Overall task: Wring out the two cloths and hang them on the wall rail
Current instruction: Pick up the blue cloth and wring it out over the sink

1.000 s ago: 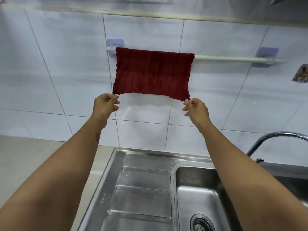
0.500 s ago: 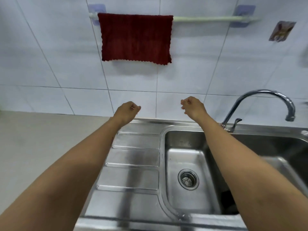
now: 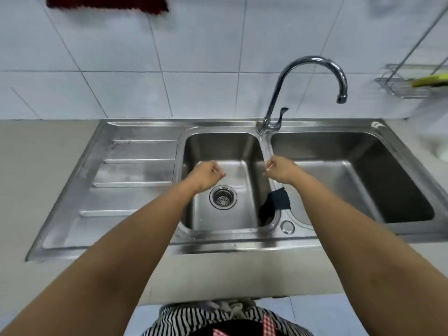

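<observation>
Only the lower edge of the dark red cloth [image 3: 106, 3] shows at the top left, hanging against the tiled wall; the rail itself is out of frame. A dark blue cloth [image 3: 275, 204] lies draped over the divider between the two sink basins, partly hidden by my right forearm. My left hand [image 3: 206, 174] hovers over the left basin with its fingers curled and nothing in it. My right hand [image 3: 281, 172] hovers above the divider, just beyond the blue cloth, fingers curled too and holding nothing.
A steel double sink [image 3: 145, 127] with a ribbed drainboard on the left is set into a beige counter. The curved tap [image 3: 312, 66] rises behind the divider. A drain strainer [image 3: 223, 198] sits in the left basin. A wire rack [image 3: 407, 81] with a yellow item hangs at the right.
Both hands let go of the red cloth, left hanging on the rail, and dropped down over the sink. My view tilted down, bringing the blue cloth into sight.
</observation>
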The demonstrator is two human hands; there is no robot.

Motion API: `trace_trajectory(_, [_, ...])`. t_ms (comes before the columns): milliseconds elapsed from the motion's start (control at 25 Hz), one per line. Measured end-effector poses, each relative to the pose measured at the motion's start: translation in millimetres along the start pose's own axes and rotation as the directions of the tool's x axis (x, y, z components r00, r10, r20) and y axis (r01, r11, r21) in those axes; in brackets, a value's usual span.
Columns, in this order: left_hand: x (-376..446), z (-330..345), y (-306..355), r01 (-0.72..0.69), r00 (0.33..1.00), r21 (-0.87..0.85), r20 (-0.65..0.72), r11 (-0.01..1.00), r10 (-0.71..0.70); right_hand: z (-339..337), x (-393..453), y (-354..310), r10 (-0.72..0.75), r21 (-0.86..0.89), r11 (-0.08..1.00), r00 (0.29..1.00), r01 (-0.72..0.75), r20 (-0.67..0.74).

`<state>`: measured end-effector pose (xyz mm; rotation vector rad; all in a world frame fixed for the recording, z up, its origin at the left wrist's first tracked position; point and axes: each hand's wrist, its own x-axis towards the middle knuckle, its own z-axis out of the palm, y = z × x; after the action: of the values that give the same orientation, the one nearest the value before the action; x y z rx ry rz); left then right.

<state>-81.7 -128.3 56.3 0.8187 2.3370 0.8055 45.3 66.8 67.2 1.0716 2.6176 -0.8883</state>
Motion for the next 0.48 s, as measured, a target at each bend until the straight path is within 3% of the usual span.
trace_trajectory(200, [-3.3, 79.6, 18.7, 0.054, 0.992, 0.030, 0.115, 0.998, -0.057, 10.4, -9.6, 71.4, 0.029, -0.364, 0.930, 0.975, 0.054, 0.219])
trace_trajectory(360, [-6.2, 111.8, 34.4, 0.060, 0.986, 0.081, 0.148, 0.995, -0.072, 29.3, -14.6, 89.0, -0.197, -0.489, 0.845, 0.976, 0.218, 0.095])
trace_trajectory(480, [-7.8, 127.8, 41.7, 0.047, 0.985, 0.110, 0.158, 0.993, -0.064, 33.1, -11.3, 92.7, -0.365, -0.595, 0.741, 0.930, 0.311, 0.032])
